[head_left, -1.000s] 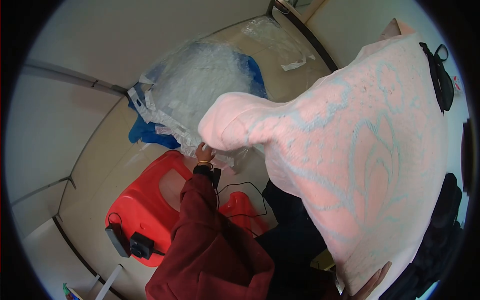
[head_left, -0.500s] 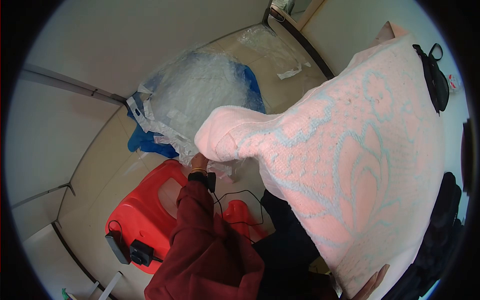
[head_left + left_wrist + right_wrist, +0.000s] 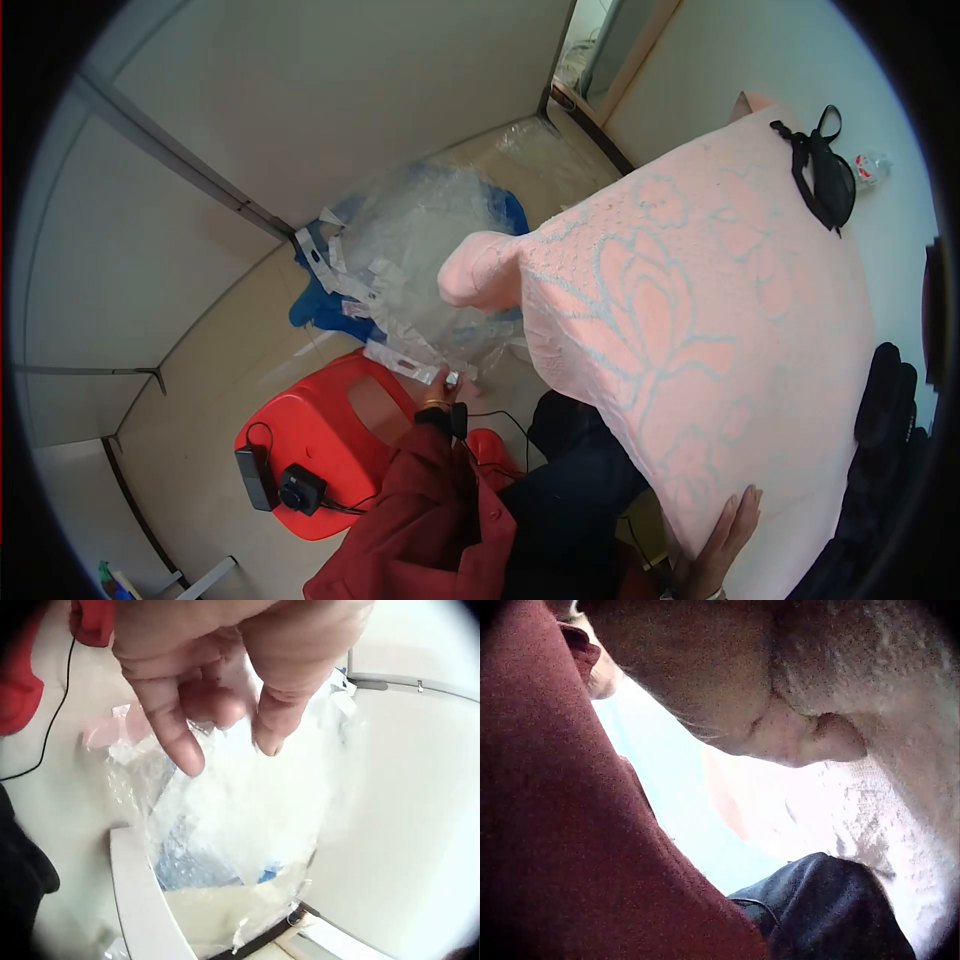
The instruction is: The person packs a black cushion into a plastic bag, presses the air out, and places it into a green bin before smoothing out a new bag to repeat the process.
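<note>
A pale pink towel-like cloth [image 3: 780,330] with a grey-blue flower pattern lies spread out on the right, its near-left corner bunched into a rounded fold that juts out over the floor. My right hand [image 3: 728,535] rests on its lower edge with straight fingers; the right wrist view shows this hand [image 3: 780,697] darkly, the thumb below. My left hand [image 3: 440,388] reaches low on the left, below the bunched corner. In the left wrist view its loosely curled fingers [image 3: 184,746] and thumb stand apart over crumpled clear plastic wrap [image 3: 240,817], nothing visibly gripped.
Blue sheeting [image 3: 325,310] shows under the plastic on the floor. A red plastic stool [image 3: 310,425] carries a black box-shaped device [image 3: 302,488] and an adapter [image 3: 257,478] with cables. A black strapped pouch [image 3: 830,180] and a clear bottle [image 3: 872,168] lie beyond the cloth. Partition walls border the left.
The head view has shifted. My left hand has drawn down and away from the cloth's bunched corner, toward me. My right hand shows more fully, lying on the cloth.
</note>
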A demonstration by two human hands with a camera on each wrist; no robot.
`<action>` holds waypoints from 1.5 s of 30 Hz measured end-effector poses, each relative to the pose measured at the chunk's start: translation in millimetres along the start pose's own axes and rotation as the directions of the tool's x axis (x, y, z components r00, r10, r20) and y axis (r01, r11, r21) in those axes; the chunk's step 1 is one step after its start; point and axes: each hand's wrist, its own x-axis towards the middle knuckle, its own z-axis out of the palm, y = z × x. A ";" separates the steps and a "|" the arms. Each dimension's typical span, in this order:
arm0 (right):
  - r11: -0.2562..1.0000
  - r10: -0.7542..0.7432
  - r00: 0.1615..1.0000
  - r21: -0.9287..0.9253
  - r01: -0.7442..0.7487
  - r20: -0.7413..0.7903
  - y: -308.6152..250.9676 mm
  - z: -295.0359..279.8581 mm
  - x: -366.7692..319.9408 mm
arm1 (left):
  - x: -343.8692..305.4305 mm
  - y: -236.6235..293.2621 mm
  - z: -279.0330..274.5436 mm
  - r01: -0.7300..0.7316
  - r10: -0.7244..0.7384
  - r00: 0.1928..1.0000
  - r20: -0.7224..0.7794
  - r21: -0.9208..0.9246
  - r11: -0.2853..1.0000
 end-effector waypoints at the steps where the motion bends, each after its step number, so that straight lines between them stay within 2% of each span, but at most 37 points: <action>1: 1.000 0.001 1.000 -0.013 -0.001 -0.004 -1.4 2.3 0.5 | -4.2 4.9 6.7 -0.018 0.018 1.000 0.020 0.001 1.000; 4: 0.999 0.025 0.998 -0.047 -0.028 -0.052 -8.5 -2.0 2.9 | -39.1 23.2 54.5 -0.067 0.082 0.995 -0.064 0.207 0.976; 5: 0.999 0.045 0.999 -0.005 -0.045 -0.013 -13.5 -7.6 7.2 | -51.9 33.7 73.1 -0.082 0.091 0.995 -0.030 0.212 0.974; 7: 0.993 0.081 0.994 0.079 -0.086 0.068 -21.0 -18.9 8.8 | -87.6 63.2 114.9 -0.303 0.336 0.942 0.006 0.448 0.841; 8: 0.992 0.094 0.995 0.080 -0.097 0.035 -20.3 -19.7 6.1 | -105.1 77.8 135.4 -0.403 0.454 0.890 0.046 0.546 0.735; 9: 0.994 0.070 0.997 0.083 -0.072 0.024 -17.6 -16.4 4.2 | -118.5 92.8 152.1 -0.426 0.460 0.884 0.079 0.539 0.727; 10: 0.995 0.047 0.999 0.085 -0.048 0.014 -15.1 -14.1 1.2 | -135.1 108.0 168.7 -0.633 0.614 0.742 0.268 0.582 0.511; 11: 0.996 0.021 1.000 0.086 -0.021 0.005 -13.4 -10.8 -1.0 | -149.6 118.4 184.1 -0.788 0.704 0.548 0.451 0.561 0.254; 12: 0.996 0.029 0.999 0.087 -0.026 -0.023 -13.2 -8.4 -2.8 | -173.0 126.1 203.2 -0.806 0.706 0.529 0.470 0.540 0.243; 14: 0.987 -0.021 0.995 0.154 0.036 -0.098 -13.1 -3.7 -7.3 | -243.2 138.4 244.5 -0.899 0.756 0.129 0.642 0.398 -0.185; 16: 0.982 -0.031 0.988 0.182 0.058 -0.152 -13.9 -1.7 -14.6 | -332.8 132.8 282.0 -0.899 0.546 -0.003 0.838 0.237 -0.369; 18: 0.894 -0.013 0.973 0.433 0.114 -0.229 -22.5 -2.2 -22.0 | -390.4 108.5 310.6 -0.874 0.386 -0.177 0.906 0.036 -0.485; 19: 0.825 0.003 0.965 0.545 0.146 -0.264 -26.6 -2.8 -26.0 | -413.2 95.4 322.4 -0.836 0.242 -0.252 0.937 -0.085 -0.542; 20: 0.828 0.020 0.962 0.543 0.136 -0.271 -31.1 -4.1 -29.6 | -433.7 79.8 331.3 -0.788 0.090 -0.317 0.944 -0.209 -0.579; 22: 0.529 0.160 0.955 0.839 0.130 -0.249 -41.3 -8.8 -35.4 | -473.0 38.4 341.8 -0.790 -0.201 -0.261 0.944 -0.328 -0.518; 23: 0.338 0.227 0.948 0.931 0.137 -0.222 -43.6 -10.2 -38.1 | -483.1 14.8 345.1 -0.792 -0.219 -0.273 0.937 -0.348 -0.502; 24: 0.340 0.256 0.940 0.931 0.132 -0.226 -43.6 -10.0 -40.0 | -492.4 -9.4 347.2 -0.781 -0.345 -0.275 0.897 -0.418 -0.465; 25: 0.159 0.304 0.928 0.972 0.171 -0.213 -42.1 -8.0 -42.2 | -500.4 -32.5 347.2 -0.768 -0.467 -0.277 0.839 -0.486 -0.417; 26: -0.025 0.351 0.916 0.976 0.218 -0.196 -38.4 -6.2 -45.5 | -506.7 -54.5 345.3 -0.768 -0.487 -0.294 0.822 -0.507 -0.392; 27: -0.203 0.394 0.902 0.940 0.273 -0.177 -31.8 -5.9 -50.4 | -511.3 -76.8 342.4 -0.788 -0.529 -0.317 0.787 -0.529 -0.315; 28: -0.195 0.426 0.887 0.939 0.284 -0.180 -23.5 -7.9 -56.9 | -515.2 -97.8 339.5 -0.804 -0.569 -0.341 0.748 -0.546 -0.236; 29: -0.268 0.447 0.888 0.932 0.244 -0.104 -16.4 -10.3 -63.5 | -518.5 -115.0 337.0 -0.817 -0.605 -0.367 0.707 -0.556 -0.154; 31: -0.417 0.466 0.883 0.893 0.167 0.053 -3.8 -15.5 -74.6 | -521.8 -142.8 336.1 -0.813 -0.653 -0.393 0.647 -0.576 -0.081; 32: -0.415 0.491 0.869 0.892 0.177 0.056 2.8 -16.8 -80.0 | -523.2 -154.1 336.8 -0.813 -0.685 -0.401 0.608 -0.581 -0.040; 35: -0.581 0.483 0.864 0.790 0.194 0.143 24.0 -11.5 -99.3 | -526.3 -177.8 338.2 -0.803 -0.719 -0.435 0.542 -0.595 0.038; 36: -0.587 0.495 0.856 0.784 0.204 0.147 29.2 -6.1 -105.9 | -526.1 -184.5 337.1 -0.793 -0.715 -0.454 0.531 -0.606 0.054; 38: -0.565 0.578 0.805 0.779 0.272 0.138 35.3 6.5 -116.6 | -526.6 -190.9 333.6 -0.783 -0.719 -0.472 0.510 -0.617 0.077; 39: -0.554 0.614 0.778 0.776 0.302 0.136 39.2 13.2 -121.9 | -529.4 -190.5 331.9 -0.782 -0.734 -0.449 0.509 -0.621 0.049; 41: -0.536 0.651 0.745 0.783 0.316 0.145 48.5 27.2 -128.4 | -529.7 -186.4 328.4 -0.779 -0.757 -0.407 0.511 -0.627 -0.004; 43: -0.494 0.705 0.694 0.805 0.330 0.148 63.0 37.1 -133.4 | -520.1 -187.3 323.4 -0.786 -0.762 -0.398 0.511 -0.618 -0.003; 45: -0.496 0.707 0.687 0.809 0.314 0.167 71.5 39.7 -139.4 | -507.0 -182.5 319.7 -0.798 -0.758 -0.388 0.525 -0.603 -0.008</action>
